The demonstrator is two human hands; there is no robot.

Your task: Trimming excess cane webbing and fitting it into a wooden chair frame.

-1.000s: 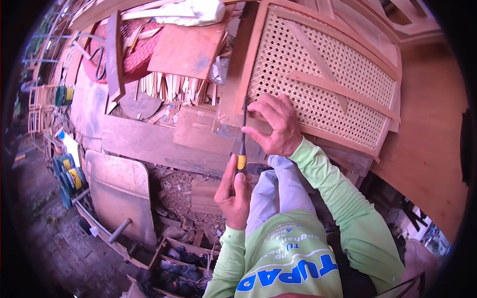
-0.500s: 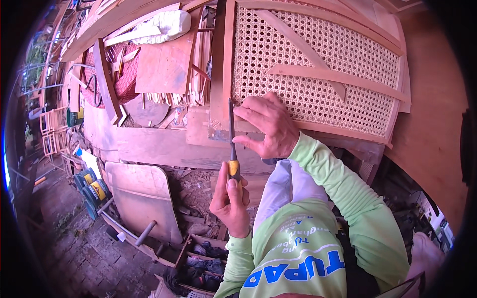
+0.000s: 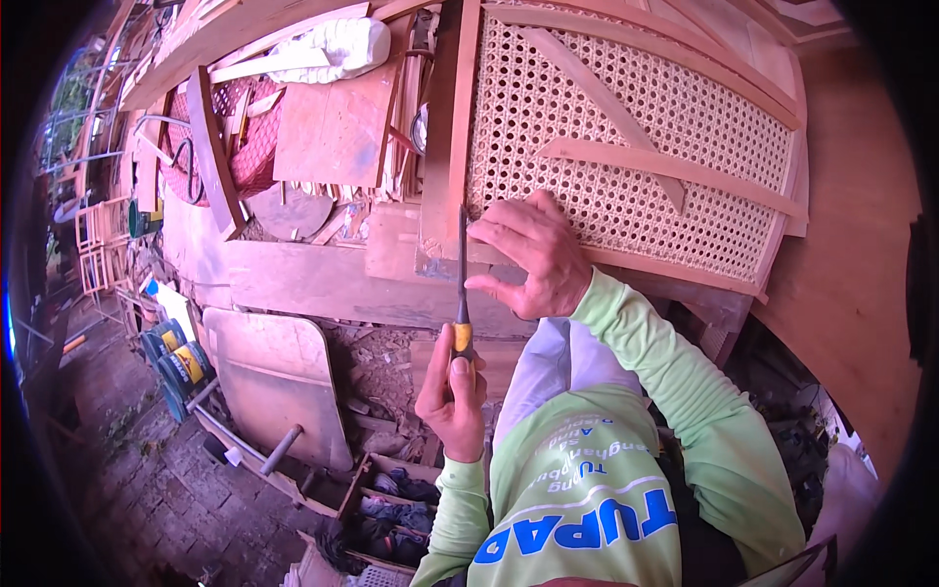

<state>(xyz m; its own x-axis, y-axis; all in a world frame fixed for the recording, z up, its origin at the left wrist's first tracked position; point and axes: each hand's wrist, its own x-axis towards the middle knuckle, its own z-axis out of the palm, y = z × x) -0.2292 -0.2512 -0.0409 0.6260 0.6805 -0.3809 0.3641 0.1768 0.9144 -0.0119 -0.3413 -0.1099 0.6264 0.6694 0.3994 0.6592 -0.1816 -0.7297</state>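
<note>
My left hand (image 3: 454,396) is closed round the yellow-and-black handle of a chisel (image 3: 463,264), a narrow dark blade pointing away from me. Its tip lies at the near left corner of a wooden frame (image 3: 458,147) filled with woven cane webbing (image 3: 626,108). Close to the right side of the blade is my right hand (image 3: 533,254), its thumb and fingers apart. Whether its fingertips touch the blade, I cannot tell. Two loose wooden strips, one slanting (image 3: 597,93) and one more level (image 3: 665,159), rest across the webbing.
Left of the frame lie a thin wood board (image 3: 333,142), a white wrapped bundle (image 3: 342,49) and a red mesh basket (image 3: 259,152). Below the bench edge stand a rounded panel (image 3: 269,382) and a compartmented wooden box (image 3: 391,499). A brown panel (image 3: 861,186) stands at the right.
The view has shifted slightly, so the frame and bench sit a little further right and lower. Both hands keep nearly the same pose around the chisel.
</note>
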